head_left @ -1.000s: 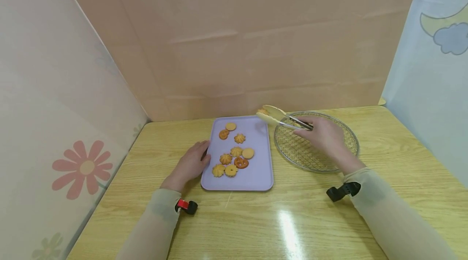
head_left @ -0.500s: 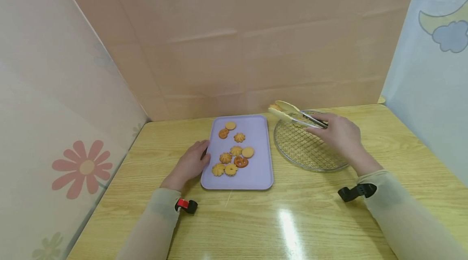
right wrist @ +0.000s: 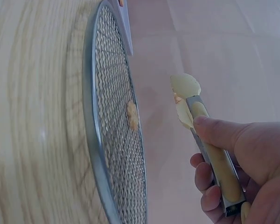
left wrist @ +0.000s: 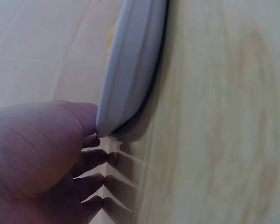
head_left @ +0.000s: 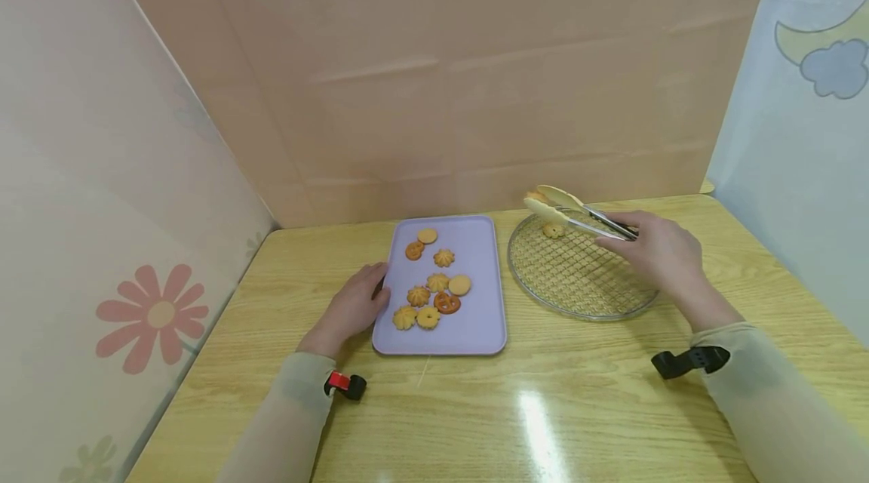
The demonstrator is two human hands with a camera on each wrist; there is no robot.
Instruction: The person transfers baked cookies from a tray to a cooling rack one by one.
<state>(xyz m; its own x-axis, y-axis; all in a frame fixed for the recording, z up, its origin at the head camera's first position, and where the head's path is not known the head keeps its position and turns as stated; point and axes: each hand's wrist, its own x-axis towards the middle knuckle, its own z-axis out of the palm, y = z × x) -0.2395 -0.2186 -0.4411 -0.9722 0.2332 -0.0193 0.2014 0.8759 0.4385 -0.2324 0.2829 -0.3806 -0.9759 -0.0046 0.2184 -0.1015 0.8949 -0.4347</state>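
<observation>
My right hand [head_left: 661, 250] grips a pair of metal tongs [head_left: 597, 221] with cream-coloured tips. Between the tips is an orange-brown cookie [head_left: 537, 196], mostly hidden, above the back left of a round wire mesh rack [head_left: 584, 275]. Another cookie [head_left: 553, 230] lies on the mesh just below the tongs, and in the right wrist view this cookie [right wrist: 132, 115] sits apart from them. At the left edge of a purple tray [head_left: 475, 336] my left hand [head_left: 353, 307] rests, its thumb touching the rim and its fingertips down on the table.
Several cookies lie on the tray, among them a pretzel [head_left: 446, 303], a plain round cookie [head_left: 459, 285] and a flower-shaped cookie [head_left: 444, 257]. Tray and rack stand side by side on a wooden table [head_left: 462, 415], with a draped cloth [head_left: 434, 90] upright behind it.
My right hand has carried the tongs and their cookie rightward, from the tray's back right corner to over the rack. The cookie on the mesh has come into view. My left hand has stayed still.
</observation>
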